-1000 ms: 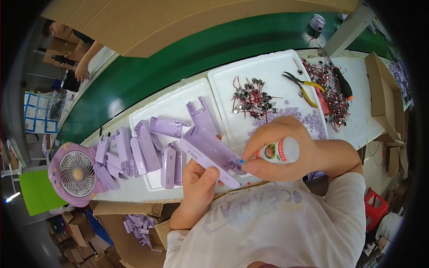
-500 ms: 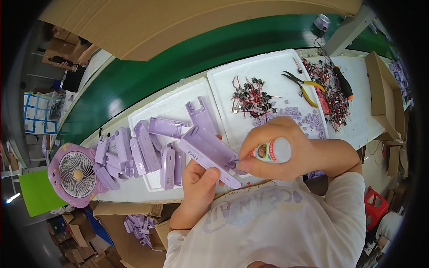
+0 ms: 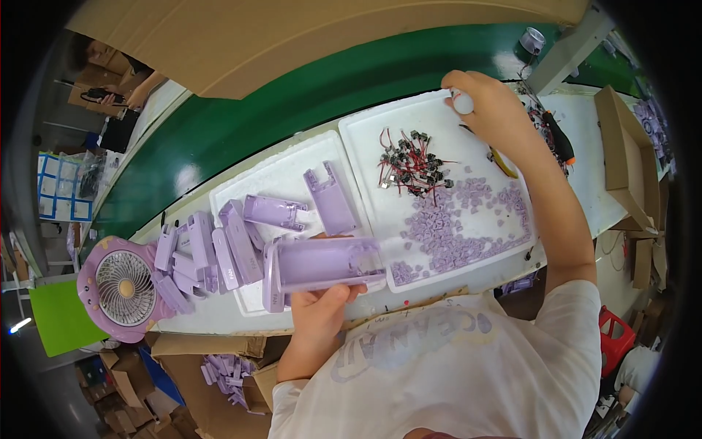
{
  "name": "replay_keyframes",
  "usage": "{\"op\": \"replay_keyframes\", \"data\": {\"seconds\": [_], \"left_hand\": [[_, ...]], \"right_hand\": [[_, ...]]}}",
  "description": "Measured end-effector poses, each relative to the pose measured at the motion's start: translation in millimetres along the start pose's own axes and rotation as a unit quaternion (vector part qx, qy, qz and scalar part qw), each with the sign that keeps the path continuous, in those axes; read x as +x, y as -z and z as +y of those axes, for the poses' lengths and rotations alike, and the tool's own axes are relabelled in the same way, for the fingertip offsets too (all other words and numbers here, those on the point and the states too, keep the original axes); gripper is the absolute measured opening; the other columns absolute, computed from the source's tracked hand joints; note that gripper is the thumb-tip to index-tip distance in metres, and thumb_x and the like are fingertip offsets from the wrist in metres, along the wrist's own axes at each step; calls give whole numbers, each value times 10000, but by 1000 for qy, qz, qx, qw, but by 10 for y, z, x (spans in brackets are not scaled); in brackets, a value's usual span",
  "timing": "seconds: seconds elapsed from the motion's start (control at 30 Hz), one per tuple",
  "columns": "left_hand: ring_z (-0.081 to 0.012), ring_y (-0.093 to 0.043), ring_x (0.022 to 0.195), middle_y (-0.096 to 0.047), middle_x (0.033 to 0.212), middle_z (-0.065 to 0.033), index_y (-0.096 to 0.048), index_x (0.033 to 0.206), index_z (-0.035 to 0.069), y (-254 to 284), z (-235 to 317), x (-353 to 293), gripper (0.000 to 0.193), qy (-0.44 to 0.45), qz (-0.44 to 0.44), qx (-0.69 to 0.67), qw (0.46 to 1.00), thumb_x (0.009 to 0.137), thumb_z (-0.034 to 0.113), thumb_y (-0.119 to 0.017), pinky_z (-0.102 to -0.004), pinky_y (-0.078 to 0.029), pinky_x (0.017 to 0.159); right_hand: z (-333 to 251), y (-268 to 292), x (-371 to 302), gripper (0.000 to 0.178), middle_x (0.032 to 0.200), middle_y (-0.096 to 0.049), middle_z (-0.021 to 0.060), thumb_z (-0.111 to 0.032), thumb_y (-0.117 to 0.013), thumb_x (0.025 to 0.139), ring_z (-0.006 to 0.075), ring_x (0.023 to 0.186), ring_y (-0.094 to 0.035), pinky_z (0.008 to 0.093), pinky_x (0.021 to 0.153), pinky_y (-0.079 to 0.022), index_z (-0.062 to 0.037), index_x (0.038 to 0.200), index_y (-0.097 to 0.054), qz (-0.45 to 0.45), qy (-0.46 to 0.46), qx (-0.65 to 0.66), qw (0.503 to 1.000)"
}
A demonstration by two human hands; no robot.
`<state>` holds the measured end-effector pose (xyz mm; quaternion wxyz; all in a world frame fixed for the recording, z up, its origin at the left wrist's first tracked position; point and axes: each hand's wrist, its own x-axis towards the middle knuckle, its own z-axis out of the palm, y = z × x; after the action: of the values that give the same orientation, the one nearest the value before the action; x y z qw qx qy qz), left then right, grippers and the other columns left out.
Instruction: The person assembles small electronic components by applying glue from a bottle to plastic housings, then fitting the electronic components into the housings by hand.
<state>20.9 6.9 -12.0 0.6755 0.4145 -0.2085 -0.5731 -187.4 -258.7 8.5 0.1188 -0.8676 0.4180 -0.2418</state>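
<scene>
My left hand (image 3: 319, 313) is closed on a light purple plastic fan housing (image 3: 322, 265), an open shell whose hollow side faces up, held low over the near edge of the left tray. My right hand (image 3: 491, 110) reaches to the far edge of the right foam tray (image 3: 369, 124), wrapped round a small white bottle (image 3: 462, 102); its round white end faces me and its tip is hidden. Near that hand lie pliers (image 3: 502, 164), mostly covered by the forearm. Black connectors with red wires (image 3: 413, 162) and many small purple pieces (image 3: 446, 234) lie on the right tray.
More purple housings (image 3: 203, 245) lie on and beside the left tray, next to a purple desk fan (image 3: 126, 285). A screwdriver (image 3: 558, 137) and an open cardboard box (image 3: 627, 164) are at the right. A carton (image 3: 212, 340) of purple parts sits below the table edge.
My right hand has lifted the bottle away from the housing and carried it to the far edge of the right tray. My left hand has turned the housing nearly level.
</scene>
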Motion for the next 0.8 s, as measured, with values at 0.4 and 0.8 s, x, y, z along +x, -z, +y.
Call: {"op": "replay_keyframes", "data": {"seconds": [0.4,0.8], "left_hand": [[-349,-500,1099,-383,1308,-182,-372,1203,117,62,-34,87,501,-81,-139,-52,986,815,291,-635,-340,-513,713],[-310,-489,1109,-417,1244,-152,-362,1249,76,-30,-67,77,402,9,-71,-31,997,884,194,-482,-380,-492,779]], "right_hand": [[-415,-176,-455,70,700,-508,99,-64,-604,713,293,721,-562,378,651,-461,-23,769,-599,-171,194,91,962],[-664,-388,-476,147,780,-521,106,-130,-631,731,291,711,-569,380,631,-465,-23,770,-539,-177,173,11,969]]}}
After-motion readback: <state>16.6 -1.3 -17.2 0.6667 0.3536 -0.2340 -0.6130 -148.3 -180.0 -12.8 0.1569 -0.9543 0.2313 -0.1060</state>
